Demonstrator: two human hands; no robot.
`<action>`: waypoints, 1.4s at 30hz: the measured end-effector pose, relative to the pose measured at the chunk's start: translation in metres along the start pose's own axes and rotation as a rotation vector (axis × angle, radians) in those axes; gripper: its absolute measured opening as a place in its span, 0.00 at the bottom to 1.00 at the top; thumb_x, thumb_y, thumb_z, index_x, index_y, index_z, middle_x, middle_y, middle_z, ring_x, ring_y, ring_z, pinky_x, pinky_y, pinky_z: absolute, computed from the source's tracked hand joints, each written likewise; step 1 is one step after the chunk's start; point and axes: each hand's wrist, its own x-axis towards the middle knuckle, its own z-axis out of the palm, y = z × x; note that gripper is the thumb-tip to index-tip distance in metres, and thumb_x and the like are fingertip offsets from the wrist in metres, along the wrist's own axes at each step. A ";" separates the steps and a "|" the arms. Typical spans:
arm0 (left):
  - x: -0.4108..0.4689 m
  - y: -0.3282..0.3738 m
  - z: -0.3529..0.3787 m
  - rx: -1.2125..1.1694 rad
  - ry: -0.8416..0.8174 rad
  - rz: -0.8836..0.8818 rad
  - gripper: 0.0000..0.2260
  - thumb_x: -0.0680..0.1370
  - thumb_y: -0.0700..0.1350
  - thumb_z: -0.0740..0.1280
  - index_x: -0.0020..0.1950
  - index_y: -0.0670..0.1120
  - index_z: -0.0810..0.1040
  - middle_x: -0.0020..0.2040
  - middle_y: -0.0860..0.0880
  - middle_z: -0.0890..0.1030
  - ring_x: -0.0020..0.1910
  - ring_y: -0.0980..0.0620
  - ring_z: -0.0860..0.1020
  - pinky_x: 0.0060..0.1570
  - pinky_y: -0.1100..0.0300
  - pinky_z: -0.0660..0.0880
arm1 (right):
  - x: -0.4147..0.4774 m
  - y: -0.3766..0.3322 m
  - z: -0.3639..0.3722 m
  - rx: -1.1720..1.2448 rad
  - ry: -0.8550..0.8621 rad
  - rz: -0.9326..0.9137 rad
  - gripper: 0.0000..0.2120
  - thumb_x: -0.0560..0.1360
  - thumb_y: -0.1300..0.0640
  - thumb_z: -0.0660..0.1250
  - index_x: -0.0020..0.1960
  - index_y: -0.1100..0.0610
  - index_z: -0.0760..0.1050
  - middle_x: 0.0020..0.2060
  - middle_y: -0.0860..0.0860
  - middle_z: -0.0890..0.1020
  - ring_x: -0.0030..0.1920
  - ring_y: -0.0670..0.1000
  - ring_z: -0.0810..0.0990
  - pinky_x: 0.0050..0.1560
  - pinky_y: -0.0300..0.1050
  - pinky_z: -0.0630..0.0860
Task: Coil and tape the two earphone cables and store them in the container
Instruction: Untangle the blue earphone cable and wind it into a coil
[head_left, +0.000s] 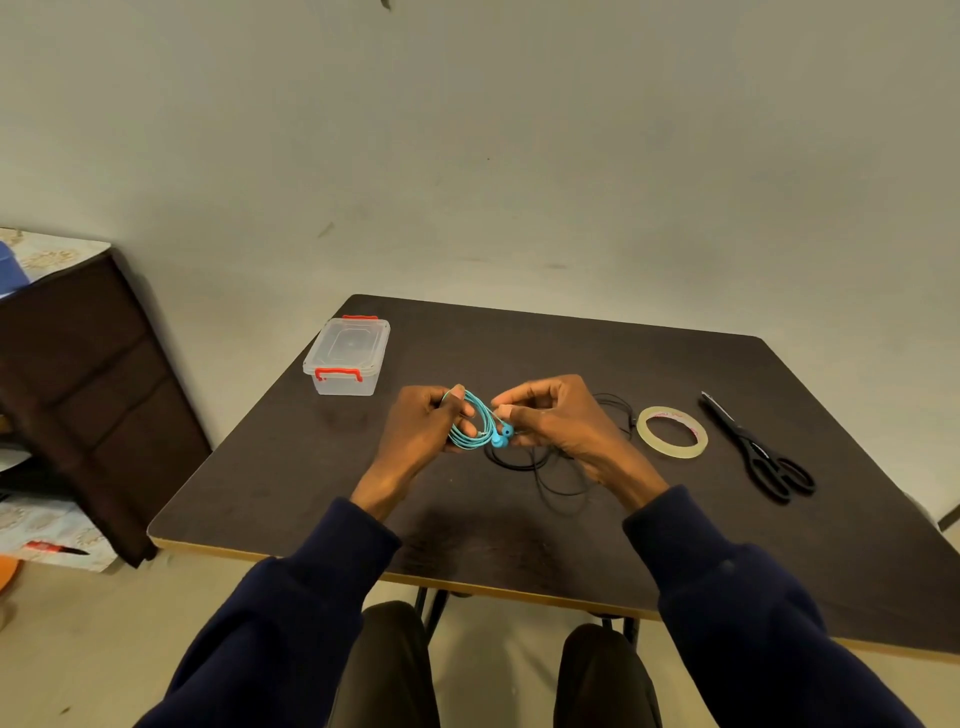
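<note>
Broadly, the dark table (519, 545) carries everything. At its far left corner sits the clear container (347, 356), lid on, well apart from both hands. The left hand (423, 431) grips the blue cable (470, 423), gathered into a loop and held above the table. The fingers of the right hand (556, 421) pinch that cable's end by the two earbuds (502, 435), just beside the loop. The scissors (758, 449) lie far right, with the tape roll (647, 434) between them and the right hand. The black cable (550, 486) sprawls uncoiled under the right hand. Taping looks to be next. The roll lies to the right of the loop, so the right hand is nearer.
</note>
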 end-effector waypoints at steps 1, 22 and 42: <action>0.000 0.000 0.000 0.007 0.005 0.010 0.15 0.83 0.48 0.61 0.47 0.41 0.82 0.38 0.45 0.85 0.37 0.55 0.85 0.37 0.63 0.81 | 0.000 -0.001 0.000 0.000 -0.012 0.023 0.09 0.76 0.61 0.73 0.56 0.62 0.82 0.47 0.56 0.87 0.47 0.54 0.87 0.46 0.46 0.85; 0.007 0.000 0.009 0.280 0.048 0.214 0.14 0.83 0.48 0.62 0.44 0.44 0.81 0.39 0.48 0.83 0.39 0.55 0.83 0.39 0.60 0.80 | -0.006 0.004 0.032 -0.432 0.331 -0.295 0.12 0.68 0.55 0.80 0.52 0.54 0.86 0.46 0.49 0.85 0.43 0.44 0.83 0.45 0.37 0.81; 0.005 -0.005 0.012 0.035 -0.005 0.162 0.11 0.82 0.49 0.64 0.55 0.42 0.79 0.48 0.47 0.84 0.42 0.56 0.85 0.36 0.63 0.81 | -0.002 0.018 0.034 -0.567 0.415 -0.475 0.09 0.69 0.63 0.80 0.48 0.59 0.84 0.46 0.52 0.83 0.44 0.48 0.82 0.45 0.41 0.83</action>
